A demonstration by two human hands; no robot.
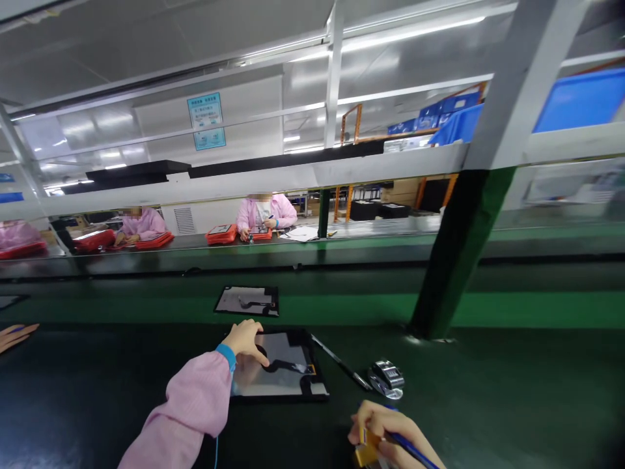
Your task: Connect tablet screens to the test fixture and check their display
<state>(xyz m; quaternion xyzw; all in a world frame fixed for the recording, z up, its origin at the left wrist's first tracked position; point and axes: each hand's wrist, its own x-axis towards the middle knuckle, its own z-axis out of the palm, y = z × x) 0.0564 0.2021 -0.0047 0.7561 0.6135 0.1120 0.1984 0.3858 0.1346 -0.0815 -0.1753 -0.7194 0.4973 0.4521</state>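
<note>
Left grip (245, 340) open-fingered on panel (283, 372); right grip (390, 436) closed around blue pen (410, 449).

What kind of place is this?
Most likely an electronics assembly line in a factory: a green conveyor belt carries a tablet panel, and workers in pink coats sit at the far bench.

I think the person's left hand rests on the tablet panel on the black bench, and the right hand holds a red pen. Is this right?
Not quite. The head view shows the pen in the right hand is blue, not red. The rest holds: the left hand rests on the tablet panel on the black bench.
</note>
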